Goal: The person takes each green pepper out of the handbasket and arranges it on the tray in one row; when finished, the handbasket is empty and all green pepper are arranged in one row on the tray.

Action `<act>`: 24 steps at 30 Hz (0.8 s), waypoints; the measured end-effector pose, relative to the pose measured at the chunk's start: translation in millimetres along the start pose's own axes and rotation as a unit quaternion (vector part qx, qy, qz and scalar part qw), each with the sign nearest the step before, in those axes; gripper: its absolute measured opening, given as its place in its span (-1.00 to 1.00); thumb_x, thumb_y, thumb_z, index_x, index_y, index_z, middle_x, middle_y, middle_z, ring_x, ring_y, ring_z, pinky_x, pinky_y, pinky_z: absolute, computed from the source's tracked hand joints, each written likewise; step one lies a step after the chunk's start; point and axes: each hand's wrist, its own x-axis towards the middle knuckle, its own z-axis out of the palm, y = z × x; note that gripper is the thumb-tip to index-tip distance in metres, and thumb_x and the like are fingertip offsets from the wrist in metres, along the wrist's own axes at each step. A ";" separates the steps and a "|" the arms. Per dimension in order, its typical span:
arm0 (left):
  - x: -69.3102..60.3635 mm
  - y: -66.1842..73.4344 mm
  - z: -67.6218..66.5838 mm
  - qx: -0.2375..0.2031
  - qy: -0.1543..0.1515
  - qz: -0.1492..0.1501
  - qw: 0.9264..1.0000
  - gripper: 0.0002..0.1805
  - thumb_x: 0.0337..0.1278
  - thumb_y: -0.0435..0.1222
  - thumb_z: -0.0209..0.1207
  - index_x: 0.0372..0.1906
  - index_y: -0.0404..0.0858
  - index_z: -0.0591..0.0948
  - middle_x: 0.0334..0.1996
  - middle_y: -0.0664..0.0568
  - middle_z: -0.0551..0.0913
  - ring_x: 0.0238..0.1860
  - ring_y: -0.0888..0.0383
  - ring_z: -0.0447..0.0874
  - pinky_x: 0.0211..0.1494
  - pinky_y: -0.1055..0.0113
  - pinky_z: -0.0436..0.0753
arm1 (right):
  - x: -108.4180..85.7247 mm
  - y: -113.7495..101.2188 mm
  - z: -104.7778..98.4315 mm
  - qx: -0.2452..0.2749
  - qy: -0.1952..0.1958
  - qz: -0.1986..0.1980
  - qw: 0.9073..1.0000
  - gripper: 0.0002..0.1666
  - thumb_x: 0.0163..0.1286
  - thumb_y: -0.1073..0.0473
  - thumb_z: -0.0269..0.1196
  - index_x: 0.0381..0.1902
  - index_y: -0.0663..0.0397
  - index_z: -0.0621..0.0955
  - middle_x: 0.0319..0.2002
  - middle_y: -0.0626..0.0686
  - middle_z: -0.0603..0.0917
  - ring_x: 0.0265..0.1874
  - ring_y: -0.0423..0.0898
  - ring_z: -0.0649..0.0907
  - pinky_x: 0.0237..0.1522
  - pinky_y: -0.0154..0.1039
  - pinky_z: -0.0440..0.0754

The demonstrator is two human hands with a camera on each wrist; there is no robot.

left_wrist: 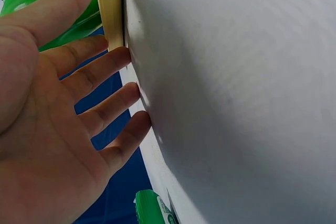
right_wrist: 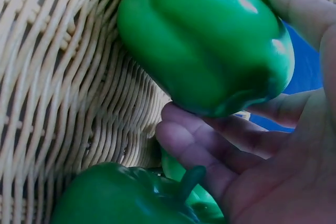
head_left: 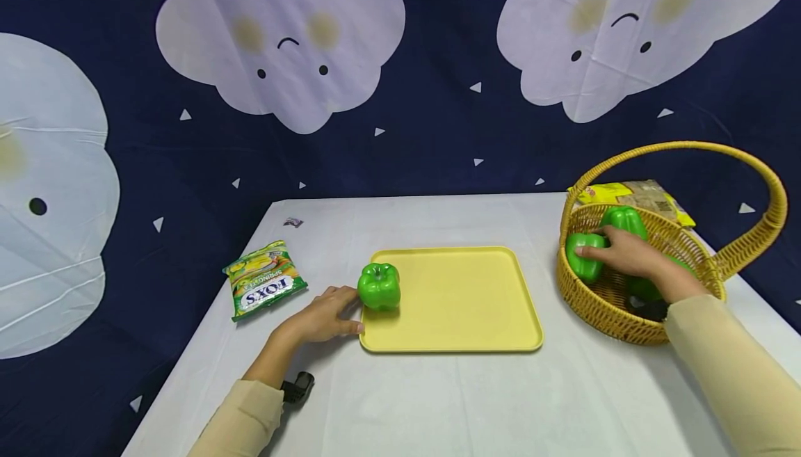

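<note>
Inside the wicker basket (head_left: 578, 311), my right hand (head_left: 628, 255) grips a green bell pepper (head_left: 583, 266) by the basket's left wall. The right wrist view shows the thumb on one side of this bell pepper (right_wrist: 210, 40) and the fingers curled under the other. Another bell pepper (head_left: 626, 219) lies behind it, and one with a stem (right_wrist: 121, 198) sits below the hand. My left hand (head_left: 325, 316) rests at the left edge of the yellow tray (head_left: 457, 297), fingers loosely extended. Beside it, a single bell pepper (head_left: 379, 287) stands on the tray's left side.
A green FOX'S bag (head_left: 265, 279) lies left of the tray, with a small wrapped piece (head_left: 293, 222) farther back. Behind the basket is a yellow packet (head_left: 632, 196). The basket's tall handle (head_left: 682, 145) arches overhead. A dark cloud-print cloth (head_left: 438, 151) hangs behind the table.
</note>
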 end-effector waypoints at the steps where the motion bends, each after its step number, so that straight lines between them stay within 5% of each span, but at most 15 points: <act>1: -0.1 -0.3 0.1 0.000 0.000 0.000 1.000 -0.18 0.01 -0.01 0.30 0.37 -0.24 0.30 0.34 -0.12 0.37 0.38 -0.14 0.22 0.41 -0.17 0.19 | -0.5 -0.5 -0.3 0.003 0.002 -0.001 1.000 0.02 0.34 -0.28 0.07 0.26 0.60 0.19 0.07 0.58 0.42 0.03 0.45 0.45 -0.02 0.27 0.47; 18: 0.6 -0.6 0.5 0.002 -0.002 -0.003 1.000 -0.17 0.00 0.00 0.30 0.37 -0.23 0.30 0.35 -0.11 0.36 0.38 -0.13 0.22 0.42 -0.15 0.19 | -3.4 0.7 -4.2 0.035 0.035 -0.026 0.998 -0.03 0.28 -0.21 0.18 0.32 0.45 0.20 0.12 0.54 0.39 0.05 0.39 0.44 0.00 0.25 0.44; 24: 0.3 0.3 0.4 0.004 -0.002 -0.004 1.000 -0.17 0.00 0.00 0.30 0.37 -0.21 0.30 0.35 -0.09 0.37 0.38 -0.12 0.23 0.43 -0.13 0.20 | -8.3 -7.8 -14.1 0.060 0.058 -0.040 0.996 -0.04 0.26 -0.15 0.24 0.32 0.45 0.19 0.12 0.48 0.35 0.00 0.29 0.44 -0.09 0.04 0.47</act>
